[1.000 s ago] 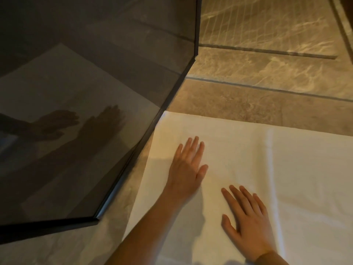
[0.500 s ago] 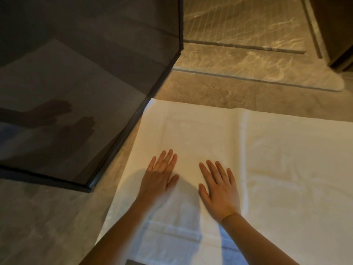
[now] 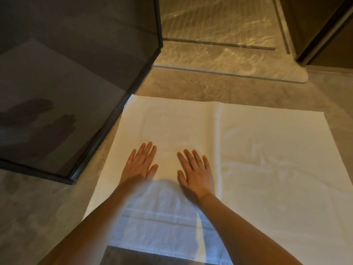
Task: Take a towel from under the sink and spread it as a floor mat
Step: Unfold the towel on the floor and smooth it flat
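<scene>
Below, the white towel lies spread flat on the stone floor, its left edge close beside the dark glass panel and its far edge short of the pale marble threshold. I see my left hand and right hand side by side, palms down, fingers extended and slightly fanned, pressing on the towel's near-left portion and gripping nothing. A vertical crease runs through the cloth just right of my right hand.
</scene>
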The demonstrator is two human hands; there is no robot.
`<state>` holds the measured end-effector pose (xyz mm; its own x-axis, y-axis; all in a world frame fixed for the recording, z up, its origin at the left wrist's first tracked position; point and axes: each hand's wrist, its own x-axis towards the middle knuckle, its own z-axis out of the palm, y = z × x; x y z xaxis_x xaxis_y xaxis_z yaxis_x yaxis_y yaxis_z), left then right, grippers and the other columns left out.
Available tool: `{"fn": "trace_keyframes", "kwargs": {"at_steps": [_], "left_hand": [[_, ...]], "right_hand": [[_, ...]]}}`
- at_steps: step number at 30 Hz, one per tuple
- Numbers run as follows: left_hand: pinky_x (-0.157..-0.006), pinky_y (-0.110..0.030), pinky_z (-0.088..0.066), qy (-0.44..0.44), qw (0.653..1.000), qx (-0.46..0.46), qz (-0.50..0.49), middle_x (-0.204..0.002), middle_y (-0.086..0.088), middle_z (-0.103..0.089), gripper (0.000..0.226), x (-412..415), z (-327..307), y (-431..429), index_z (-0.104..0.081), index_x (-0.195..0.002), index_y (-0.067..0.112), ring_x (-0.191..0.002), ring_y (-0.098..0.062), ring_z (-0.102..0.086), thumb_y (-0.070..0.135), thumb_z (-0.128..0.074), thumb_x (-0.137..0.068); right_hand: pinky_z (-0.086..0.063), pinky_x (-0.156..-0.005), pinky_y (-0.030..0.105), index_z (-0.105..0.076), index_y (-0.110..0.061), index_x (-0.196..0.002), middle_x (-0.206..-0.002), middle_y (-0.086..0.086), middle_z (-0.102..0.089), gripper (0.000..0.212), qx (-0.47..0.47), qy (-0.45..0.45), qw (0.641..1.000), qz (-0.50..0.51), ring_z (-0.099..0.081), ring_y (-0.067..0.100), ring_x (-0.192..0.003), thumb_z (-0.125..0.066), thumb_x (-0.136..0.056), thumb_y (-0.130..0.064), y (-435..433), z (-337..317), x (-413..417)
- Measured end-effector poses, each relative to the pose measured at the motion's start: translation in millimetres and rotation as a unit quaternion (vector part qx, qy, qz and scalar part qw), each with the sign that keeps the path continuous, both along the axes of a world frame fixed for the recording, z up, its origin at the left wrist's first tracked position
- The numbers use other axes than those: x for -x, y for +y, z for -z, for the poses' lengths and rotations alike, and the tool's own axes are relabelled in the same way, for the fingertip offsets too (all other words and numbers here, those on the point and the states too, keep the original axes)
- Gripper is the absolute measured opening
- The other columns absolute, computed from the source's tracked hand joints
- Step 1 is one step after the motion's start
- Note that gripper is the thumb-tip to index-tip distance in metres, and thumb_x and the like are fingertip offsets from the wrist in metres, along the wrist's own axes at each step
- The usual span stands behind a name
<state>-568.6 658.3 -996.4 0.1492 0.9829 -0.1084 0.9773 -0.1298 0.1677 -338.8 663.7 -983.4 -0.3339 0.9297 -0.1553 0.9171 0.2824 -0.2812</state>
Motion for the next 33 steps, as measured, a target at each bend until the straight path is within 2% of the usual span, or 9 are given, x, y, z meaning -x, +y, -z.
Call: {"fn": "trace_keyframes", "kwargs": {"at_steps": [4, 8, 10, 13, 16, 18, 24, 28, 33], "left_hand": [[-0.118, -0.035, 0.01, 0.011, 0.999, -0.008, -0.033, -0.162, 0.005, 0.003, 0.063, -25.2, -13.0, 9.3, 0.002, -0.153, 0.024, -0.145, -0.01, 0.014, 0.049, -0.013, -0.098], [-0.12, -0.038, 0.003, -0.016, 0.998, -0.05, 0.031, -0.163, 0.001, -0.008, 0.057, -72.9, -34.3, 21.8, -0.012, -0.155, 0.019, -0.149, -0.015, 0.002, 0.037, -0.025, -0.102], [-0.121, -0.04, -0.002, -0.031, 0.997, -0.061, 0.045, -0.163, 0.001, -0.01, 0.056, -92.1, -42.9, 29.2, -0.014, -0.155, 0.017, -0.15, -0.017, -0.003, 0.035, -0.019, -0.102], [-0.122, -0.039, -0.003, -0.046, 0.994, -0.077, 0.059, -0.163, 0.002, -0.009, 0.059, -116.1, -48.8, 47.5, -0.012, -0.155, 0.018, -0.15, -0.016, -0.003, 0.037, -0.006, -0.1], [-0.121, -0.035, 0.003, -0.072, 0.993, -0.074, 0.055, -0.163, 0.003, -0.006, 0.056, -142.8, -45.6, 74.3, -0.007, -0.155, 0.019, -0.15, -0.014, 0.0, 0.036, -0.016, -0.102], [-0.12, -0.034, 0.006, -0.099, 0.993, -0.053, 0.031, -0.164, 0.003, -0.003, 0.056, -163.8, -46.8, 89.0, -0.004, -0.155, 0.02, -0.15, -0.014, 0.002, 0.035, -0.018, -0.103], [-0.121, -0.037, 0.001, -0.133, 0.99, -0.022, 0.045, -0.163, 0.001, -0.007, 0.057, -214.9, -65.5, 114.2, -0.009, -0.155, 0.018, -0.15, -0.017, -0.002, 0.038, -0.02, -0.103], [-0.122, -0.039, -0.001, -0.13, 0.988, -0.047, 0.076, -0.163, 0.0, -0.013, 0.056, -250.5, -71.5, 150.1, -0.014, -0.155, 0.02, -0.15, -0.018, -0.006, 0.037, -0.024, -0.103], [-0.121, -0.036, 0.003, -0.142, 0.982, -0.058, 0.111, -0.164, 0.001, -0.008, 0.055, -319.5, -72.3, 189.1, -0.013, -0.155, 0.02, -0.15, -0.016, -0.001, 0.035, -0.024, -0.104]], "right_hand": [[0.02, -0.116, 0.033, -0.006, -0.037, -0.154, -0.163, -0.009, -0.009, 0.057, 0.0, 0.025, 1.0, -0.004, 0.005, 0.013, -0.149, -0.016, -0.098, -0.048, -1.2, -0.8, -2.0], [0.003, -0.122, 0.035, -0.02, -0.027, -0.154, -0.161, -0.002, -0.022, 0.054, -0.017, 0.086, 0.996, 0.001, -0.008, 0.017, -0.15, -0.027, -0.101, -0.036, -0.6, -9.3, -5.7], [-0.004, -0.122, 0.035, -0.026, -0.021, -0.153, -0.159, 0.002, -0.027, 0.052, -0.036, 0.107, 0.994, 0.01, -0.014, 0.019, -0.149, -0.031, -0.103, -0.032, 2.5, -17.5, -9.5], [-0.003, -0.122, 0.035, -0.021, -0.02, -0.154, -0.16, 0.001, -0.022, 0.051, -0.051, 0.085, 0.995, 0.02, -0.01, 0.018, -0.15, -0.026, -0.104, -0.033, 24.1, -30.6, -27.0], [-0.004, -0.122, 0.035, -0.015, -0.023, -0.155, -0.162, -0.002, -0.016, 0.052, -0.058, 0.051, 0.997, 0.031, -0.006, 0.017, -0.15, -0.026, -0.105, -0.034, 56.2, -52.2, -62.0], [-0.008, -0.121, 0.035, -0.018, -0.021, -0.154, -0.161, 0.001, -0.018, 0.052, -0.052, 0.06, 0.996, 0.048, -0.011, 0.019, -0.15, -0.031, -0.105, -0.031, 76.5, -78.3, -90.8], [-0.017, -0.114, 0.024, -0.027, -0.021, -0.152, -0.159, 0.002, -0.026, 0.05, -0.038, 0.066, 0.991, 0.109, -0.023, 0.017, -0.146, -0.037, -0.104, -0.028, 107.8, -155.6, -170.7], [-0.021, -0.112, 0.023, -0.026, -0.022, -0.153, -0.159, -0.001, -0.025, 0.05, -0.002, 0.064, 0.991, 0.12, -0.024, 0.015, -0.145, -0.036, -0.104, -0.028, 116.8, -156.2, -211.2], [-0.024, -0.113, 0.028, -0.027, -0.02, -0.152, -0.159, 0.001, -0.027, 0.051, 0.004, 0.046, 0.993, 0.113, -0.028, 0.019, -0.144, -0.039, -0.103, -0.027, 128.7, -152.4, -271.9]]}}
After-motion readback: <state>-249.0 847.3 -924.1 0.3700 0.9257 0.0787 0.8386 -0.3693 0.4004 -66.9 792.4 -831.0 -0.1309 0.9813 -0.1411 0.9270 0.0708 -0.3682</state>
